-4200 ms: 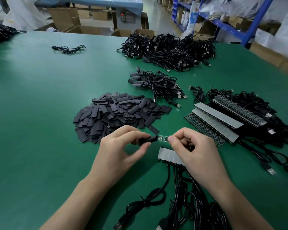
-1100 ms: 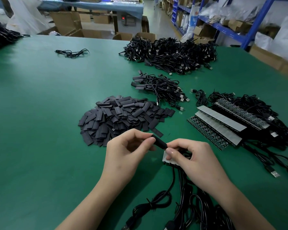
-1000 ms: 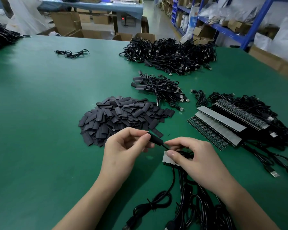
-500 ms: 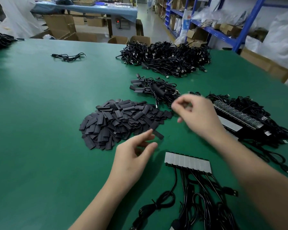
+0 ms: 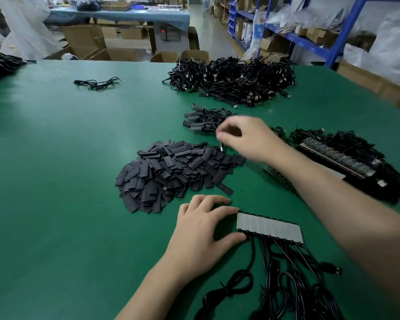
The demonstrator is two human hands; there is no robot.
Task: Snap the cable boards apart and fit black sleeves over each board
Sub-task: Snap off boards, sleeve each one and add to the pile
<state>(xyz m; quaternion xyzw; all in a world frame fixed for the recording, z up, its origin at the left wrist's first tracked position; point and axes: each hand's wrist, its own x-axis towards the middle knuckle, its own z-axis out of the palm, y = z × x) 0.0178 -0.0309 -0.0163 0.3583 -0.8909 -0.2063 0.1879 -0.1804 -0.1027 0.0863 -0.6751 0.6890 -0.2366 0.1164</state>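
Observation:
A strip of joined cable boards (image 5: 269,227) lies near me, pale side up, with black cables (image 5: 284,280) trailing toward me. My left hand (image 5: 201,232) holds the strip's left end between forefinger and thumb. A heap of flat black sleeves (image 5: 171,169) lies just beyond that hand. My right hand (image 5: 247,139) is blurred, fingers curled, over the near edge of a small pile of sleeved cables (image 5: 202,120). Whether it holds anything is unclear.
More board panels with cables (image 5: 337,155) lie at the right, partly under my right forearm. A big heap of black cables (image 5: 236,82) sits at the back, and a loose cable (image 5: 97,83) at the back left. All rests on a green table (image 5: 56,158).
The sleeve went fully over the board. My right hand carried that cable from in front of me to the sleeved pile. My left hand let go and dropped onto the strip's left end.

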